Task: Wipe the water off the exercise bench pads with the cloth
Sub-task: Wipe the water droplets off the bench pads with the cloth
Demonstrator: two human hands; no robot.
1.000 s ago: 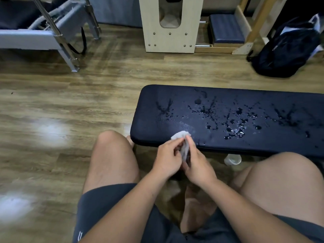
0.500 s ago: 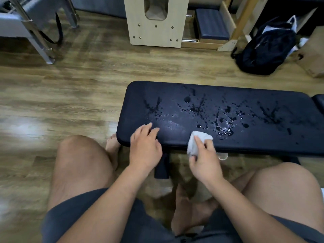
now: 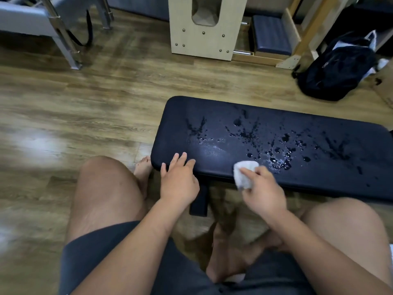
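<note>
Since a second ago the hands have split: left hand (image 3: 179, 180) came off the cloth (image 3: 243, 174) and went to the near-left corner of the bench pad (image 3: 319, 175), right hand (image 3: 262, 188) took the cloth alone to the pad's near edge; barely any change over the last half second. Progress as I read it: wiping is only just starting. Water (image 3: 278, 160) sits in beads and splash streaks across the middle and right of the pad, nearest puddle just beyond the cloth. The dull sheen left of the cloth may be one pass, can't confirm. Nearly the whole pad is left. Pose: left fingers (image 3: 180, 157) straight, lying flat on the pad and holding nothing, looks like bracing. Right fingers (image 3: 251, 171) are curled, pinching the bunched cloth, its far end touching the pad
</note>
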